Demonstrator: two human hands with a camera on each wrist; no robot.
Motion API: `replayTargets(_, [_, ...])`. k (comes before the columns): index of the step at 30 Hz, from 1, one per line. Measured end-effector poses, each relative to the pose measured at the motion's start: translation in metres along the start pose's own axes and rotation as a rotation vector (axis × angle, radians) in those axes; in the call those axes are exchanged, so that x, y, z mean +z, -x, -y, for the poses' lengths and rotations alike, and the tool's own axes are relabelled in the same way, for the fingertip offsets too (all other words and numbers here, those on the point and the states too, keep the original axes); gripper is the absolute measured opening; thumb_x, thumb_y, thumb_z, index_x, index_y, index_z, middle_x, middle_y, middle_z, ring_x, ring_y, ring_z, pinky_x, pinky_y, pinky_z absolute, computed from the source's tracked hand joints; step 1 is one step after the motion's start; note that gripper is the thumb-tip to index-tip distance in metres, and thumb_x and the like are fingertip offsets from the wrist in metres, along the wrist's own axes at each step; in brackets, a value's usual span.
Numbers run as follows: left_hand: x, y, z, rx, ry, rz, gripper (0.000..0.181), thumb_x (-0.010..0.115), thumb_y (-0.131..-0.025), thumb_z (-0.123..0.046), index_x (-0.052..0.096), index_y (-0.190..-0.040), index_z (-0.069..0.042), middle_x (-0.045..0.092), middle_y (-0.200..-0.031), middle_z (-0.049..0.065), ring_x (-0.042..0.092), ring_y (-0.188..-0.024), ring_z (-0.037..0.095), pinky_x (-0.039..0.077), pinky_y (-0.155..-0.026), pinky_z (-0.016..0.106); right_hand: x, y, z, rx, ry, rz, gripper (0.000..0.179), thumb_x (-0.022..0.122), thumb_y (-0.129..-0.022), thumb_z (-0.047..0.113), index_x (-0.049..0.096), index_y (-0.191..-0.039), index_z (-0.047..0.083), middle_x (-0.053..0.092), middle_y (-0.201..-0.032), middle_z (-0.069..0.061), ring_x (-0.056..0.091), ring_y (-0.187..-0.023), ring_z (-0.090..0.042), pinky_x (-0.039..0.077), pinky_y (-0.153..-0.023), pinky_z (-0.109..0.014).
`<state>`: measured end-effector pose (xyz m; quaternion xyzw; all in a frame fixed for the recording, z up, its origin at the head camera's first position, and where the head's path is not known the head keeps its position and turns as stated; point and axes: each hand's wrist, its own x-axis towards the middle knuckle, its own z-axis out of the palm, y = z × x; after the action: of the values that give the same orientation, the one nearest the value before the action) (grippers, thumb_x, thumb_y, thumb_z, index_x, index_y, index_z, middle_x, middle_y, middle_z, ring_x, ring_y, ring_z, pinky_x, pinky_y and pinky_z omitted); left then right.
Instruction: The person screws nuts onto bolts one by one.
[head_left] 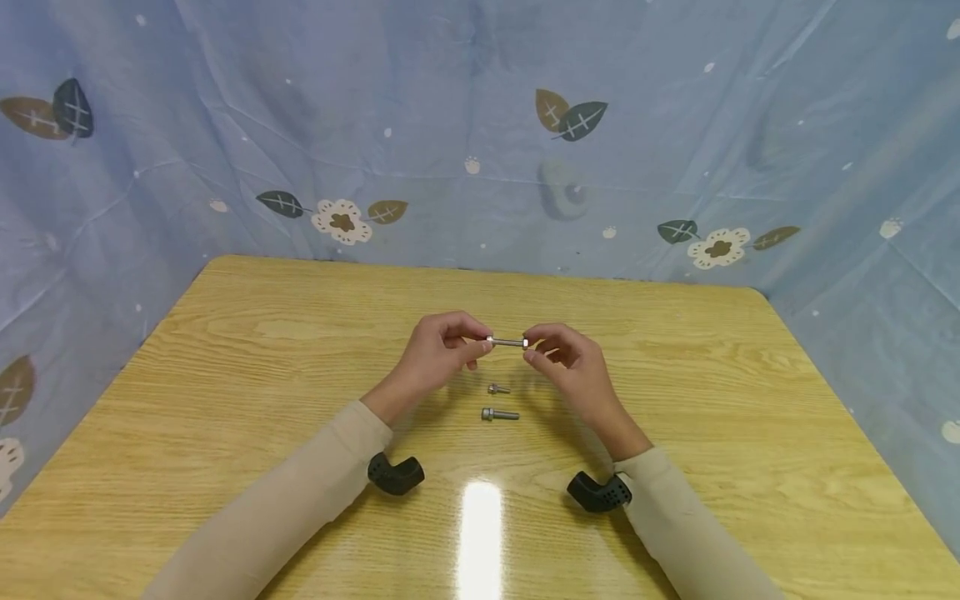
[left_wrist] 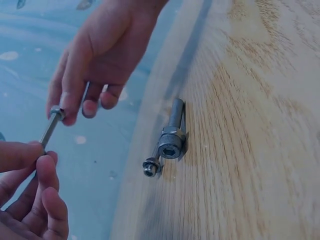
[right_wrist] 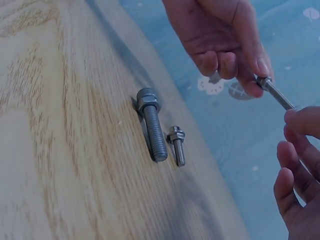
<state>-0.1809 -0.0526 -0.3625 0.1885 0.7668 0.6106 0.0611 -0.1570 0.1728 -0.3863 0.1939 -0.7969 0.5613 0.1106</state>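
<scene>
A thin metal bolt (head_left: 509,342) lies level between both hands above the table. My left hand (head_left: 442,354) pinches its head end between thumb and forefinger, seen also in the right wrist view, where the threaded shank (right_wrist: 280,96) shows. At the other end, my right hand (head_left: 573,367) pinches a hex nut (left_wrist: 57,112) at the shank's tip with thumb and forefinger. How far the nut sits on the thread I cannot tell. Below the hands lie a small bolt (right_wrist: 177,145) with a nut against its head and a larger socket-head bolt (right_wrist: 152,125), also with a nut near its head.
The wooden table (head_left: 300,333) reaches back to a blue patterned curtain (head_left: 465,125), which also hangs along both sides. Black curved pieces (head_left: 397,475) are worn at the sleeve cuffs. A bright light reflection falls on the tabletop in front.
</scene>
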Motion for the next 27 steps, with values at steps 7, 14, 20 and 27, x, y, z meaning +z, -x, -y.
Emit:
replayTargets(7, [0.0003, -0.0009, 0.0022, 0.019, 0.001, 0.014, 0.012, 0.068, -0.092, -0.016, 0.071, -0.102, -0.012, 0.068, -0.104, 0.010, 0.063, -0.079, 0.047, 0.054, -0.076, 0.054, -0.0001, -0.0009, -0.0002, 0.068, -0.007, 0.008, 0.021, 0.059, -0.098, 0.018, 0.067, -0.107, 0.001, 0.066, -0.099, -0.014, 0.061, -0.084, -0.025, 0.055, -0.079, -0.037])
replayTargets(14, [0.0017, -0.0008, 0.0048, 0.003, 0.008, -0.001, 0.013, 0.069, -0.091, -0.016, 0.071, -0.102, -0.011, 0.067, -0.103, 0.009, 0.062, -0.079, 0.046, 0.055, -0.075, 0.052, -0.0007, 0.0001, 0.0020, 0.035, 0.020, 0.009, 0.025, 0.065, -0.094, 0.014, 0.063, -0.118, 0.008, 0.064, -0.113, -0.011, 0.061, -0.090, -0.018, 0.052, -0.078, -0.029])
replayTargets(20, [0.0011, -0.0010, 0.0053, 0.003, 0.013, 0.009, 0.013, 0.069, -0.091, -0.017, 0.071, -0.103, -0.012, 0.068, -0.103, 0.008, 0.062, -0.080, 0.046, 0.054, -0.075, 0.052, -0.0003, 0.0000, 0.0026, -0.013, 0.006, 0.010, 0.025, 0.064, -0.093, 0.009, 0.063, -0.116, -0.001, 0.064, -0.110, -0.013, 0.060, -0.089, -0.011, 0.051, -0.076, -0.024])
replayTargets(27, [0.0014, -0.0006, 0.0040, 0.000, 0.028, 0.011, 0.013, 0.068, -0.092, -0.015, 0.071, -0.103, -0.012, 0.067, -0.105, 0.008, 0.062, -0.081, 0.048, 0.054, -0.075, 0.054, 0.0007, -0.0004, 0.0024, 0.053, -0.020, 0.035, 0.022, 0.058, -0.098, 0.015, 0.066, -0.109, -0.002, 0.065, -0.098, -0.017, 0.062, -0.084, -0.025, 0.054, -0.075, -0.033])
